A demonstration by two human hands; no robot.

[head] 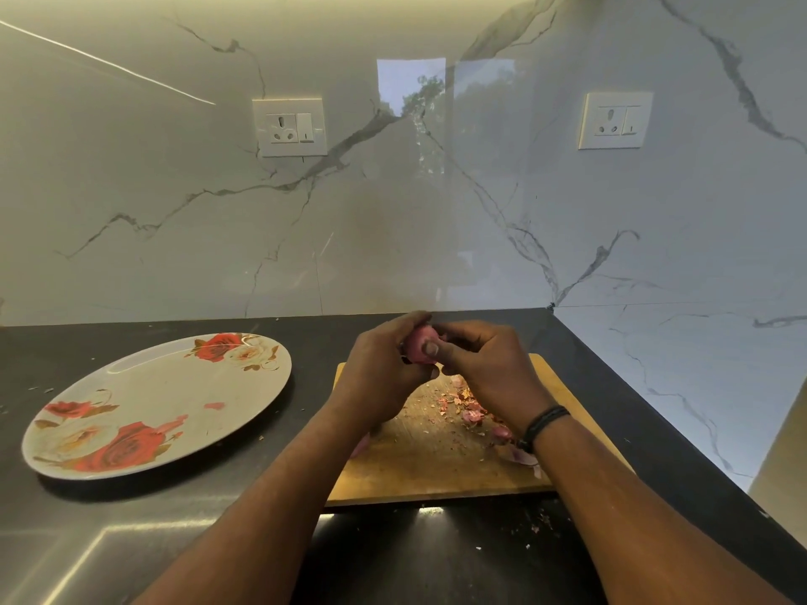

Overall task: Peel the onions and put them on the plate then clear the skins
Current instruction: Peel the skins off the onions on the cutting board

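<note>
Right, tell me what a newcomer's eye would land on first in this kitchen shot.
First the two hands at centre: the left hand and right hand together hold a small pink onion above the wooden cutting board, which is littered with onion skins. Next, the big rose-patterned plate on the dark counter to the left, with no onion on it yet.
</note>
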